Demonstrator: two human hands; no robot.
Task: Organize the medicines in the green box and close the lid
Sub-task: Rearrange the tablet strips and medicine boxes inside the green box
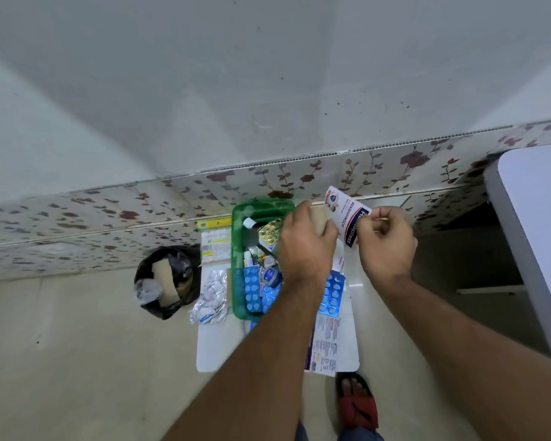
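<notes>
Left hand: grasps tan strip, above green box.
Right hand: pinches plaster packet, box's 2 o'clock.
Box: open, blister packs inside.

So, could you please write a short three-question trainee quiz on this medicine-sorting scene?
1. True or false: the green plastic box has its lid shut.
2. Which hands grip the white and blue plaster packet?
3. The black-lined waste bin sits on which side of the box: A left, B right?

Key: 1 false, it lies open. 2 both, left hand and right hand. 3 A.
</notes>
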